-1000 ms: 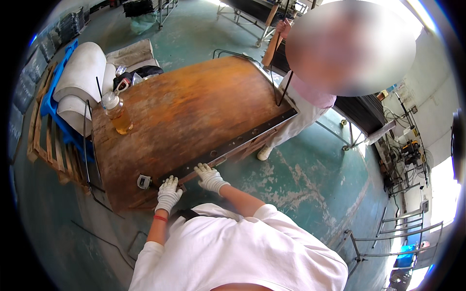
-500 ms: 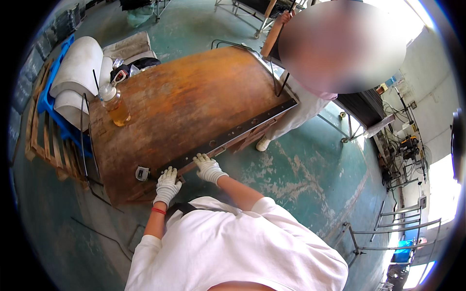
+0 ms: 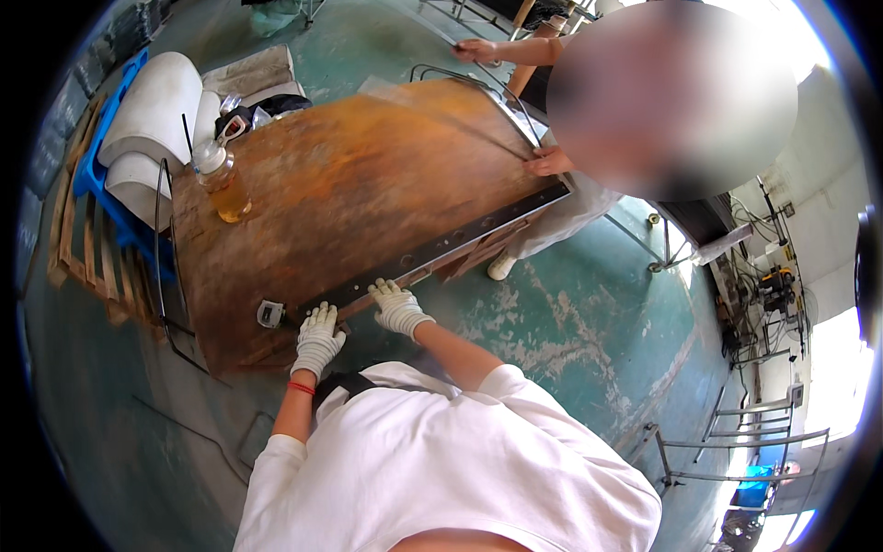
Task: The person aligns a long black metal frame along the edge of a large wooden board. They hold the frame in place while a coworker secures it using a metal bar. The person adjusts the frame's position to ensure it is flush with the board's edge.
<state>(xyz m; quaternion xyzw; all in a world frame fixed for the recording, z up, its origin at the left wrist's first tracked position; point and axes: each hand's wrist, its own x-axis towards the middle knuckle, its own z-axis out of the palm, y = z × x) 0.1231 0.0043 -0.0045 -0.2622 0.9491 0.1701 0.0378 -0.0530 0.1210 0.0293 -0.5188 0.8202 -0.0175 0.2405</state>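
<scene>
Both my hands wear white striped knit gloves. My left hand (image 3: 318, 340) lies with fingers stretched over the near edge of a worn brown table (image 3: 340, 175). Just right of it, my right hand (image 3: 399, 309) rests its spread fingers on a dark metal strip with holes (image 3: 460, 236), which runs along that edge. Neither hand grips anything. Left of my left hand sits a small grey tape measure (image 3: 270, 314). Across the table, a co-worker's hand (image 3: 476, 51) holds a long thin dark rod (image 3: 504, 89), while their other hand (image 3: 550, 163) touches the tabletop corner.
A clear bottle of amber liquid (image 3: 225, 189) stands on the table's left part. Beyond it, white rolls (image 3: 152, 110) lie on a blue pallet (image 3: 87, 179) over a wooden one. Bent metal rods (image 3: 164, 248) stand by the left end. A metal frame cart (image 3: 745, 446) is at right.
The co-worker has leaned over the table's far end, one hand now on the tabletop and the other out over it with the rod. My hands have stayed nearly in place.
</scene>
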